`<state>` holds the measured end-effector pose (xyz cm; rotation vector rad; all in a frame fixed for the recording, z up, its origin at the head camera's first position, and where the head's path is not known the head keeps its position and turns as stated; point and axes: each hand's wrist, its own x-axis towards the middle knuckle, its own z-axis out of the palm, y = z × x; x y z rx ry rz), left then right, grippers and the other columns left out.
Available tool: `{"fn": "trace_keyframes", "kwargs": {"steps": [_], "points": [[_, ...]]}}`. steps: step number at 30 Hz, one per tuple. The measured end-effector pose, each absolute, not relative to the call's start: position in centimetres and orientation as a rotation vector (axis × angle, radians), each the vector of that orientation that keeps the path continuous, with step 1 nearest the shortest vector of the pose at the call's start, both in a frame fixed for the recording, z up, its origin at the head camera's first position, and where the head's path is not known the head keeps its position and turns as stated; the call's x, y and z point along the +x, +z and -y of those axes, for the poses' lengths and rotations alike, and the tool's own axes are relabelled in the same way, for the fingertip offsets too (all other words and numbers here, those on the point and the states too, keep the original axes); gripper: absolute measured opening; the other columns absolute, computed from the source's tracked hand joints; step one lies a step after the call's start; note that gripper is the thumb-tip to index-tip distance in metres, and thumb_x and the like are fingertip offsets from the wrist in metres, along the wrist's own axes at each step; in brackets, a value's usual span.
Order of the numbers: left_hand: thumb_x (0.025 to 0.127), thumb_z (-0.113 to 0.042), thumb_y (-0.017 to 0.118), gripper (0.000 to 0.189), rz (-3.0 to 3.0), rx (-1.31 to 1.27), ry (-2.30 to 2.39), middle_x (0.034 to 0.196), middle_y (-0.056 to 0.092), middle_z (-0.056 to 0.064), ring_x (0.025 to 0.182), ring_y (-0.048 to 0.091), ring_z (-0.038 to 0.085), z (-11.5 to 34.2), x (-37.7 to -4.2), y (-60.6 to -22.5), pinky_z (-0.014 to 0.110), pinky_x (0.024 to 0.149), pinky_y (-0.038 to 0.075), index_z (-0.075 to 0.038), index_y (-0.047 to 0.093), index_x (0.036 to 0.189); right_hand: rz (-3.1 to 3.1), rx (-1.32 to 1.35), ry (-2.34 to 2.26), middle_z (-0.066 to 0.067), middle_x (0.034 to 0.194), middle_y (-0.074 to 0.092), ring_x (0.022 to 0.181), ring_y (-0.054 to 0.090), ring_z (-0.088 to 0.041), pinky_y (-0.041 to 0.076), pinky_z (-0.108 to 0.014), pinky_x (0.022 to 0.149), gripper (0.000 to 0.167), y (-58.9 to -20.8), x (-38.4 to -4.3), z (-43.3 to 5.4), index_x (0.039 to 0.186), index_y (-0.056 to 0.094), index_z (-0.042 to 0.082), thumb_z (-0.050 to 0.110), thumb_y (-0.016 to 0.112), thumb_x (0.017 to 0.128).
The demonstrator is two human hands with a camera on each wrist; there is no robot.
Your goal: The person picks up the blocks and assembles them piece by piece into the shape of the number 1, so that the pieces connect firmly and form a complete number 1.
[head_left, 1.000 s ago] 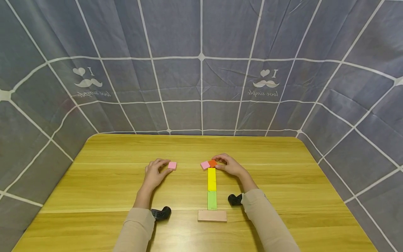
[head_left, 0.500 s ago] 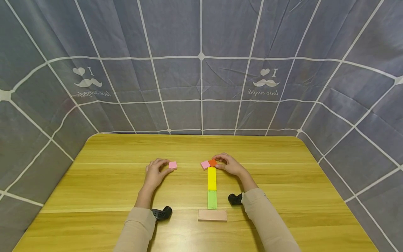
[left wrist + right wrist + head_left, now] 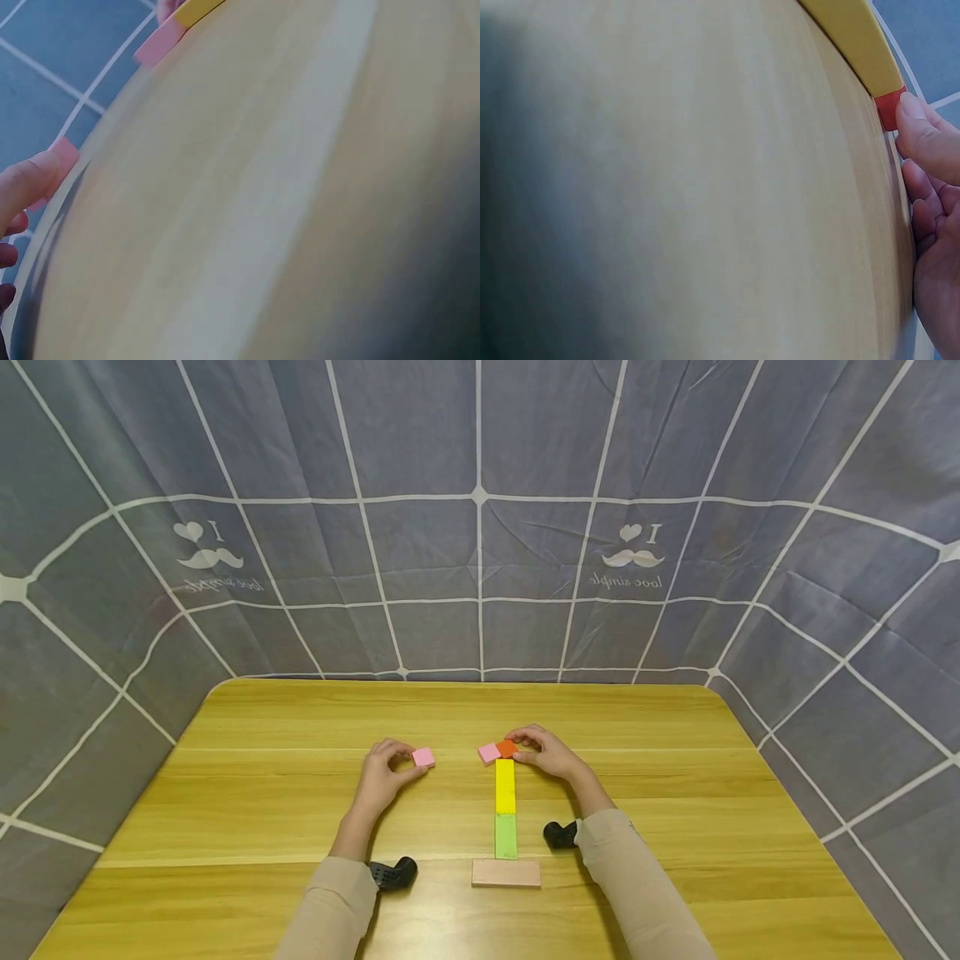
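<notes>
Between thumb and fingers my left hand (image 3: 381, 781) pinches a small pink square block (image 3: 423, 757), seen also in the left wrist view as a pink block (image 3: 66, 157) under the thumb. My right hand (image 3: 550, 753) grips an orange-red square block (image 3: 507, 749) by its edges; the right wrist view shows the thumb on this red block (image 3: 889, 109). Touching its left side is a second pink block (image 3: 489, 753), turned at an angle. Below the orange block a yellow block (image 3: 505, 786) and a green block (image 3: 506, 836) lie end to end in a column.
A pale wooden plank (image 3: 506, 873) lies crosswise at the near end of the column. Both wrists wear black camera mounts (image 3: 395, 874) close to the wooden table (image 3: 675, 760). Grey curtain (image 3: 420, 552) with white lines hangs behind the table.
My left hand has moved slightly right with the pink block, which has turned a little and is nearer the column. The right hand and the other blocks stay in place.
</notes>
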<state>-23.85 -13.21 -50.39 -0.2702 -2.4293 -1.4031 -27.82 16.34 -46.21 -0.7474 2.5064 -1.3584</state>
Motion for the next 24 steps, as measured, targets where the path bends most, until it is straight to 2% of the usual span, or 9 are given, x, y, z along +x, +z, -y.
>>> {"fn": "trace_keyframes", "kwargs": {"steps": [8,14,20,24], "points": [[0.068,-0.013,0.081,0.028,2.429,-0.31,-1.478,0.085,0.06,0.009,0.083,0.048,0.023,11.0,-23.9,-50.3,0.034,0.072,0.043,-0.001,0.066,0.088,-2.518,-0.732,-1.333,-0.024,0.108,0.052,0.097,0.047,-0.034,0.038,-0.045,0.088,0.03,-46.3,-27.9,-16.4,0.115,0.054,-0.008,0.001,0.058,0.087],[0.067,-0.012,0.081,0.027,2.434,-0.362,-1.482,0.083,0.06,0.007,0.081,0.049,0.02,9.3,-24.0,-50.6,0.031,0.072,0.045,-0.002,0.066,0.086,-2.534,-0.722,-1.343,-0.02,0.109,0.053,0.098,0.048,-0.033,0.038,-0.046,0.089,0.031,-49.2,-29.6,-17.0,0.116,0.056,-0.004,0.005,0.061,0.086],[0.066,-0.016,0.082,0.027,2.462,-0.399,-1.434,0.081,0.059,0.004,0.078,0.048,0.018,8.0,-24.0,-50.8,0.029,0.069,0.044,-0.003,0.067,0.085,-2.545,-0.714,-1.336,-0.012,0.107,0.055,0.096,0.048,-0.025,0.04,-0.037,0.087,0.03,-49.9,-30.1,-17.2,0.115,0.059,0.002,0.011,0.063,0.086],[0.066,-0.017,0.082,0.027,2.491,-0.41,-1.39,0.081,0.059,0.003,0.076,0.047,0.017,7.4,-24.0,-50.8,0.029,0.067,0.043,-0.003,0.067,0.085,-2.553,-0.71,-1.323,-0.011,0.107,0.054,0.096,0.048,-0.024,0.04,-0.035,0.087,0.031,-49.9,-30.0,-17.3,0.115,0.058,0.003,0.011,0.063,0.086]]}}
